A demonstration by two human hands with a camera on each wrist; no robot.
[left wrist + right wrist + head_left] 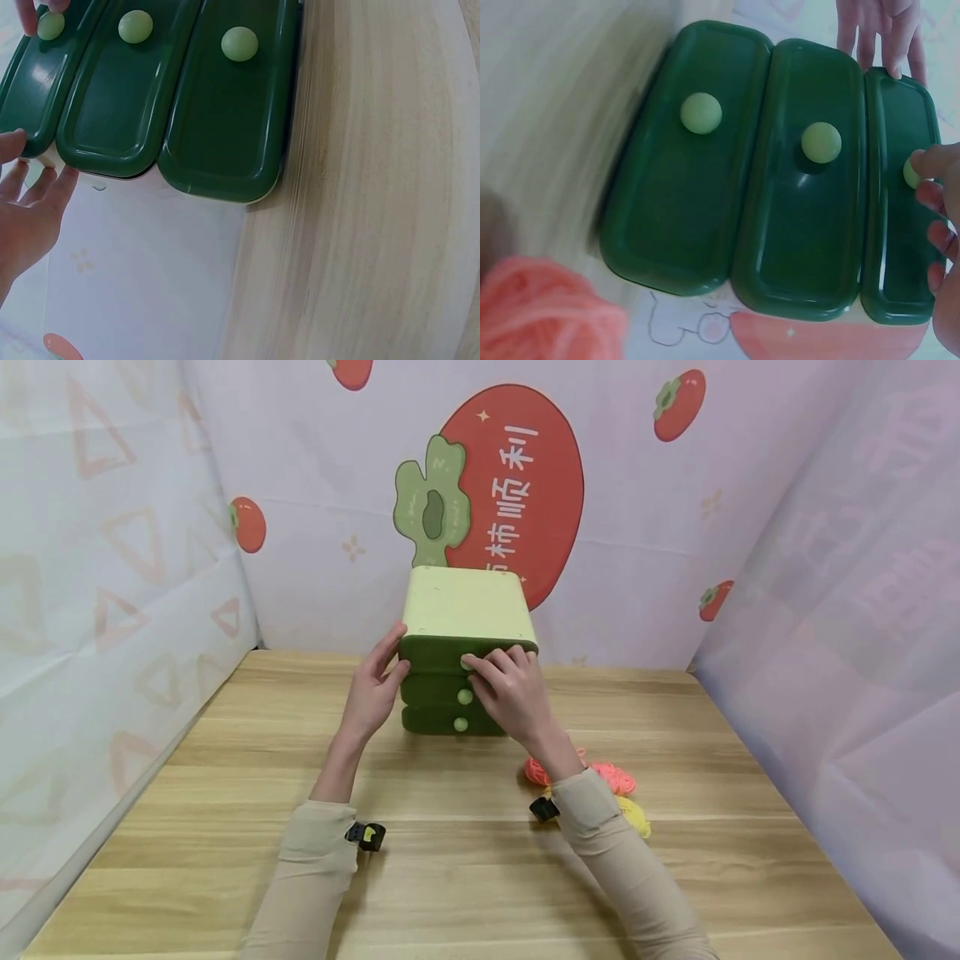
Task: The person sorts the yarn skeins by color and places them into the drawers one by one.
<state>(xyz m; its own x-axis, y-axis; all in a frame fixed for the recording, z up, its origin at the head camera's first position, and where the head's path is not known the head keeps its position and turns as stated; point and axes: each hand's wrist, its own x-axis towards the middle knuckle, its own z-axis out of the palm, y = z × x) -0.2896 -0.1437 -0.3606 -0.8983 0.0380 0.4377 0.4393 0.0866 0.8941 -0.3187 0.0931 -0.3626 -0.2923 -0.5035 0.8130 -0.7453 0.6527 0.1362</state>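
Note:
A small cabinet of three drawers, with a pale cream-green top (pixel 468 602) and dark green fronts, stands toward the back of the table. Each drawer front bears a round pale green knob, such as the middle knob (pixel 821 142) and the lowest knob (pixel 239 43). My right hand (pixel 513 693) pinches the top drawer's knob (pixel 911 172) between thumb and finger, its other fingers over the front. Against the cabinet's left side rests my left hand (pixel 372 693), fingers extended along the side and thumb at the edge of the top drawer front (pixel 37 90).
Coral-pink yarn (pixel 615 778) and yellow yarn (pixel 634 817) lie on the wooden table (pixel 450 877), partly under my right forearm. Behind the table hangs a cloth backdrop (pixel 322 468) printed with red fruit. More cloth flanks both sides.

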